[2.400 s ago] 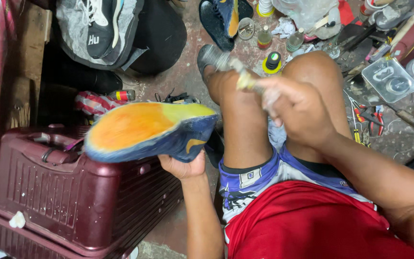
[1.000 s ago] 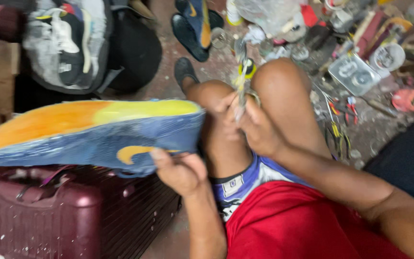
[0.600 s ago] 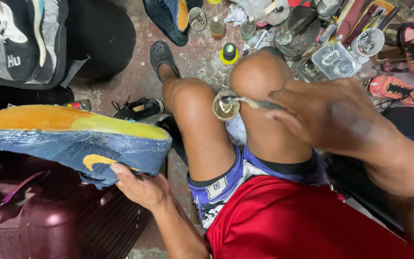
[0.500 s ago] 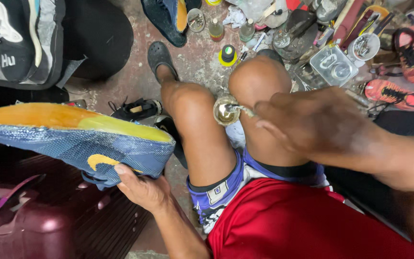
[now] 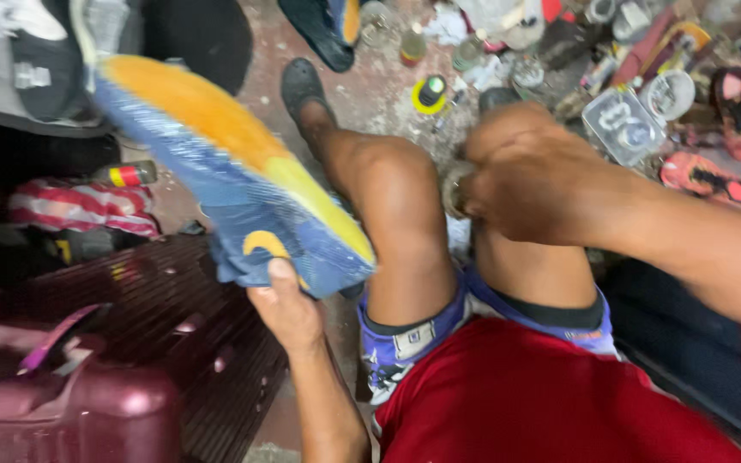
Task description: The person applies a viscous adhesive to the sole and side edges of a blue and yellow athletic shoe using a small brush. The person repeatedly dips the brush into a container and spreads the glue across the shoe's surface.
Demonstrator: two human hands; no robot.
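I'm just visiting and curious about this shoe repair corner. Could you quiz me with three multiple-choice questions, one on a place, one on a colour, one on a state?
1. Where is the dark red case?
A. on the person's left, below the shoe
B. on the knees
C. behind the sandals

2. What colour is the sole of the shoe?
A. white
B. orange fading to yellow
C. green

3. How is the shoe held?
A. flat on the floor
B. worn on a foot
C. sole up, gripped at one end by the left hand

Answers:
1 A, it fills the lower left of the view.
2 B, the upturned sole shows it above the blue side.
3 C, the fingers hold the lower end; the right hand is over the knee.
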